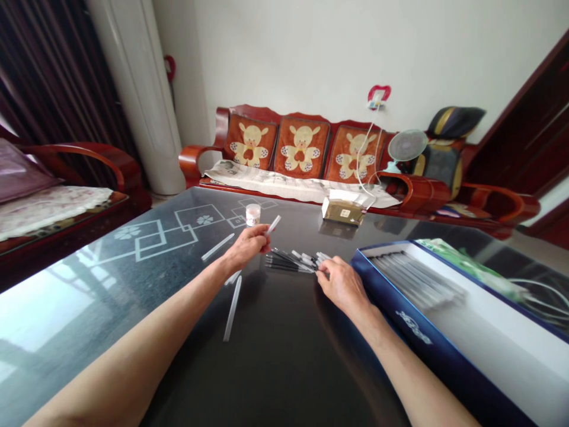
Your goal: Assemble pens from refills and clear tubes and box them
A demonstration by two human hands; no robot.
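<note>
Two hands work over the glass-topped table [284, 373]. My left hand [244, 248] is closed in a narrow grip on a clear plastic tube [273, 224], whose end projects toward 1 o'clock; the tube appears raised off the tabletop for handling. My right hand [342, 286] is slightly open, its fingertips [320, 274] against a loose bundle of slim black pens [288, 262] lying at 10 o'clock from that hand. Whether those fingers grip the bundle, I cannot tell. Three loose tubes [231, 314] lie between 6 and 9 o'clock from my left hand, apparently placed within reach. An open blue box [391, 296] sits at 3 o'clock from my right hand, containing a row of slim tubes [413, 279]. A small jar [252, 214] stands at 12 o'clock from my left hand.
</note>
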